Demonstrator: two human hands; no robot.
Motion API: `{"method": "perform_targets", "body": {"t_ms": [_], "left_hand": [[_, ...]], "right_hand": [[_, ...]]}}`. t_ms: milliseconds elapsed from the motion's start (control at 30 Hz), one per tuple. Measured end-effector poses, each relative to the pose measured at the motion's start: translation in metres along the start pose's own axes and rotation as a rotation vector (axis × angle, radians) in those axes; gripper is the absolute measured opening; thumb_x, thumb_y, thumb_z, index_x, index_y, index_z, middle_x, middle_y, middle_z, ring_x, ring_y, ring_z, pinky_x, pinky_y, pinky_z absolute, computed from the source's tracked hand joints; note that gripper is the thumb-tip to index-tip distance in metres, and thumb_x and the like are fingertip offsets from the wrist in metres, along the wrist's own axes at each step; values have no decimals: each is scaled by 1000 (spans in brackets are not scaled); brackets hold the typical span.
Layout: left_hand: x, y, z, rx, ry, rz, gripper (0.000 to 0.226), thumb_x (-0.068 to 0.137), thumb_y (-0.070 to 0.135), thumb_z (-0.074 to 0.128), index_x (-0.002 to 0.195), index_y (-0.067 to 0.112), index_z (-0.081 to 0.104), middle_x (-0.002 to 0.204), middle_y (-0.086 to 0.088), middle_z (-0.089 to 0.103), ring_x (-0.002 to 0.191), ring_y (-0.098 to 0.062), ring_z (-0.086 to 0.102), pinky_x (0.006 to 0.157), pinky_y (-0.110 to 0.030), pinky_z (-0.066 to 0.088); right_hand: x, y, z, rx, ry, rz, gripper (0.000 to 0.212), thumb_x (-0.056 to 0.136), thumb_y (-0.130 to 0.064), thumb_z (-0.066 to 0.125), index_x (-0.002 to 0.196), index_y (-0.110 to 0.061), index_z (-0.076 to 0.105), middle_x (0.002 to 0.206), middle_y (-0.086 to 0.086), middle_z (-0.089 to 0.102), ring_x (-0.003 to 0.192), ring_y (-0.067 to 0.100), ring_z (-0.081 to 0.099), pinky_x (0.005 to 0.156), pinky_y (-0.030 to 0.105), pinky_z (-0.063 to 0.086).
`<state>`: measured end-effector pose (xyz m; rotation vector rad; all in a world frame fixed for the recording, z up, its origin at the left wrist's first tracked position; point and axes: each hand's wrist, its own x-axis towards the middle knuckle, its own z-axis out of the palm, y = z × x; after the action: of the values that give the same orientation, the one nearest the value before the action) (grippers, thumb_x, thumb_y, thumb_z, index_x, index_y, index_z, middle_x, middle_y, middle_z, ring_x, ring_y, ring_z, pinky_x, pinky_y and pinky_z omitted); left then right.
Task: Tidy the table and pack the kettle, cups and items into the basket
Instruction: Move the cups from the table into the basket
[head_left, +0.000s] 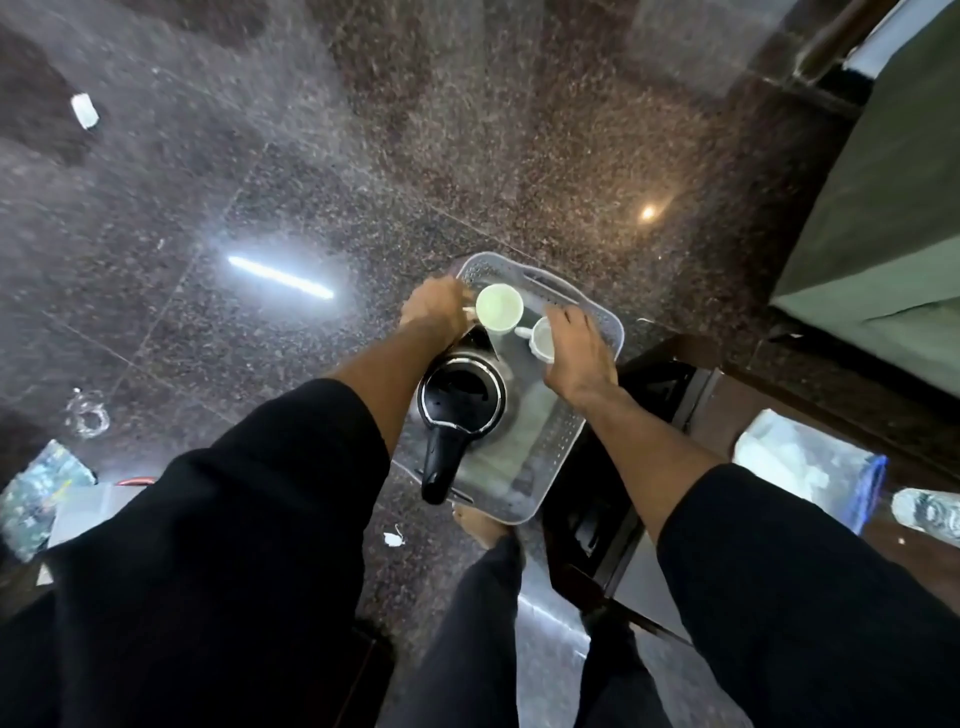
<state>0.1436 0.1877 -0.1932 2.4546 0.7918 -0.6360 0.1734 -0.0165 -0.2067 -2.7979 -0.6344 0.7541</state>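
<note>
A translucent white perforated basket (602, 322) sits low over the dark granite floor, below me. Inside it stands a steel kettle (462, 397) with a black lid and a black handle pointing toward me. Two white cups are at the basket's far end. My left hand (436, 312) grips the handle of the larger cup (498, 307), which stands upright. My right hand (576, 358) is wrapped round the smaller cup (541, 340), whose handle points left. Both hands are inside the basket.
A dark table (649, 415) edge lies under the basket's right side. A clear bag of white items (810, 467) and a plastic bottle (930, 512) sit on the right. Wrappers (83, 110) and litter lie on the floor at left. My feet show below the basket.
</note>
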Motion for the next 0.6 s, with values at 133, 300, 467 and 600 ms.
{"method": "perform_targets", "body": {"t_ms": [133, 300, 467, 600], "left_hand": [[-18, -4, -7, -129, 115, -51, 33, 93, 18, 69, 121, 34, 77, 123, -10, 75, 114, -31, 71, 105, -41, 55], [-61, -5, -25, -304, 141, -125, 24, 91, 13, 64, 99, 26, 82, 108, -4, 79, 104, -23, 73, 97, -31, 57], [-121, -8, -36, -465, 195, -175, 23, 97, 12, 61, 106, 21, 80, 112, -7, 79, 108, -23, 73, 102, -33, 56], [-163, -18, -26, -475, 281, -252, 29, 101, 14, 53, 112, 17, 79, 116, -9, 77, 111, -28, 70, 99, -33, 55]], "right_hand": [[-20, -8, -11, -25, 54, -4, 96, 69, 0, 81, 150, -17, 33, 146, 6, 41, 138, 29, 40, 108, 42, 45], [-64, -30, -30, 72, 150, -12, 68, 79, -8, 76, 140, -15, 46, 137, 9, 48, 126, 31, 45, 95, 45, 51], [-120, -59, -42, 351, 120, 147, 61, 74, -6, 74, 132, -12, 55, 131, 10, 55, 123, 31, 51, 103, 40, 48], [-164, -83, -29, 423, -15, 132, 56, 71, -15, 71, 123, -11, 51, 121, 15, 63, 116, 38, 59, 97, 42, 49]]}}
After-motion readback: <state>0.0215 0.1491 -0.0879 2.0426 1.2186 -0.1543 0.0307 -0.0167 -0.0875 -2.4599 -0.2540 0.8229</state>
